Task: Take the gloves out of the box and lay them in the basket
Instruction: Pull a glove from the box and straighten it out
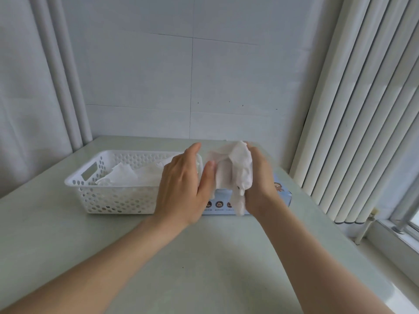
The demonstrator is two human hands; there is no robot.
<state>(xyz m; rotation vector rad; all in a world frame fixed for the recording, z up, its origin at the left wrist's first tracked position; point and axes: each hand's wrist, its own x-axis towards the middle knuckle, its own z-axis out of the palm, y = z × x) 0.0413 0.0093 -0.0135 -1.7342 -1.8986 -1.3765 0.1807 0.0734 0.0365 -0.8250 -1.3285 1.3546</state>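
A white perforated basket (pixel 106 198) stands on the table at the left, and thin translucent white gloves (pixel 122 176) lie inside it. To its right lies a light blue glove box (pixel 281 196), mostly hidden behind my hands. My right hand (pixel 258 177) grips a crumpled white glove (pixel 238 168) just above the box; the glove's fingers dangle down over the box front. My left hand (pixel 183 186) hovers beside the glove with straight fingers, its thumb touching the glove's left edge, over the basket's right end.
The pale green table (pixel 215 257) runs to a white wall at the back. White vertical blinds (pixel 353 109) and a window sill (pixel 390 241) stand close on the right, past the table's right edge. A curtain (pixel 27 98) hangs at the left.
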